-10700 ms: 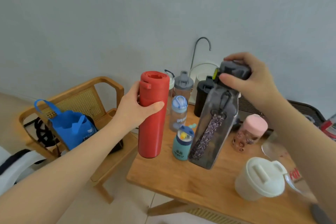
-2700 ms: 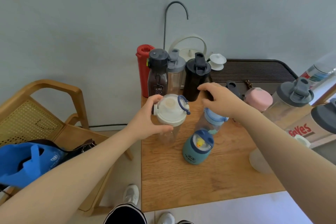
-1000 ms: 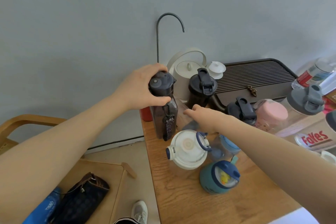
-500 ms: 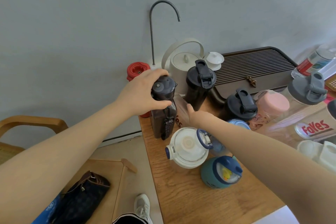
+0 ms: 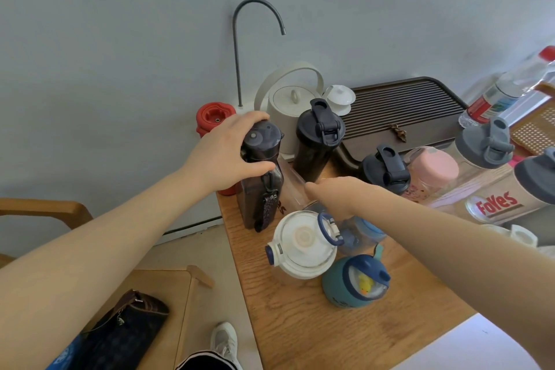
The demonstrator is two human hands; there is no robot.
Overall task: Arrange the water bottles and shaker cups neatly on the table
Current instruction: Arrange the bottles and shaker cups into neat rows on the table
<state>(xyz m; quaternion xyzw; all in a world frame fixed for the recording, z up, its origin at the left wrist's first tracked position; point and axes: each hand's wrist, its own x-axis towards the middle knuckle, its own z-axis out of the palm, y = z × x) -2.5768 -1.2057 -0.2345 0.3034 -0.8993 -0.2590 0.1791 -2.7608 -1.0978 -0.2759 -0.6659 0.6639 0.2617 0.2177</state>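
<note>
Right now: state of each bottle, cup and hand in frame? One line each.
left hand: gripping the dark bottle's lid
dark bottle: upright, lid shut
right hand: reaching onto a clear shaker; grip hidden
red bottle: upright at the back corner
black shaker: upright, flip cap shut
white-lidded bottle: upright, lid on
teal bottle: upright, closed
pink-lidded cup: lid on

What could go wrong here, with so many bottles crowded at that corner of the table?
The smoky bottle under the left hand stands close to the table's left edge; a nudge outward might send it to the floor. The right hand reaches into a tight cluster, so its forearm could tip the white-lidded bottle or the teal bottle. The red bottle, behind the left hand, could be bumped too.
</note>
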